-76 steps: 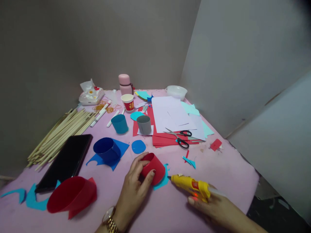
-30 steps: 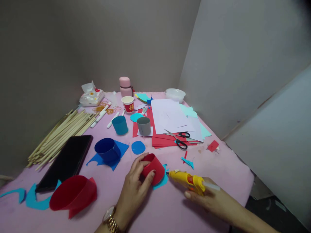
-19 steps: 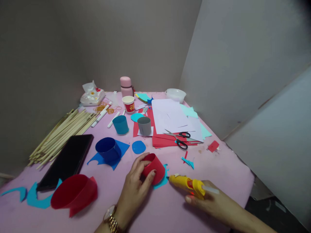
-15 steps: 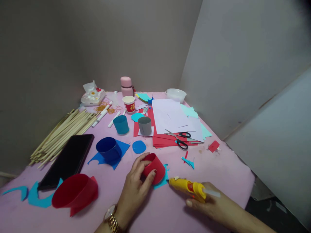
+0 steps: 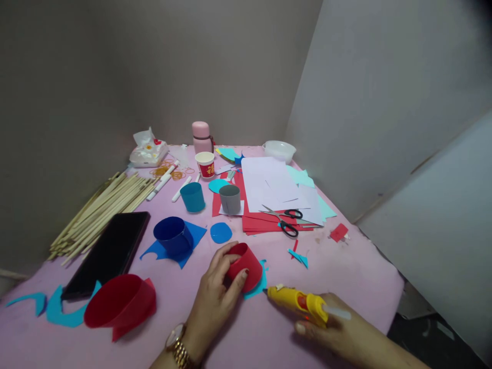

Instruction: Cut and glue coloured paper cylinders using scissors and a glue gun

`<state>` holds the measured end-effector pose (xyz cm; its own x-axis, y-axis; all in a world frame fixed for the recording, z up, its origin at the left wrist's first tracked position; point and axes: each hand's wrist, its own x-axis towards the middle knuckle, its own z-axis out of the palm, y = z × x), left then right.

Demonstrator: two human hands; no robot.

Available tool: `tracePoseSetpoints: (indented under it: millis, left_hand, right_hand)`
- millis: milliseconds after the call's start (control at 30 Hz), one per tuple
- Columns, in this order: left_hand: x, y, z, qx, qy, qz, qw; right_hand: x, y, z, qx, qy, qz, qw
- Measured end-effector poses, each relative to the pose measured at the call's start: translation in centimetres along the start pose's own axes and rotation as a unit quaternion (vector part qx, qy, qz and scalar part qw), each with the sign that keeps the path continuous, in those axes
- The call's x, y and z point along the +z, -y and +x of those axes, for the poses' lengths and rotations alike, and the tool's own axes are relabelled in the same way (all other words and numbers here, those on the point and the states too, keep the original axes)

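Observation:
My left hand, with a gold watch at the wrist, is closed around a small red paper cup, fingers over its rim and thumb on its near side. The cup is tilted and stands on a light blue paper piece on the table. In my right hand is a yellow hot glue gun, a clear glue stick poking out of its back. Its dark nozzle points left, close to the blue paper's edge. Whether nozzle and paper touch, I cannot tell.
On the pink table lie scissors, paper sheets, a phone and wooden sticks. Blue, teal, grey and larger red paper tubes stand around. A bottle is at the back.
The whole view has shifted very slightly. My left hand stays on the red paper cup, and the glue gun holds nearly the same place beside the blue paper.

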<state>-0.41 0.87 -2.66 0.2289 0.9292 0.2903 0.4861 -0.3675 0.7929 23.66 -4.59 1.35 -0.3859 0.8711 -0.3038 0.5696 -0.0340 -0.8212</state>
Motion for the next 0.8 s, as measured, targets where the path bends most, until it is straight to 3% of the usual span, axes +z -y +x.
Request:
tracePoseSetpoints:
  millis: [267,800]
  left_hand:
    - [-0.02,0.06,-0.06,0.001,0.003,0.002,1.000]
    - [-0.15,-0.27,-0.10,0.022,0.014,0.024,0.999]
  right_hand:
    - [0.19,-0.08,0.29,0.012,-0.027,0.002,1.000]
    - [0.12,-0.38,0.32,0.022,-0.022,-0.027,0.999]
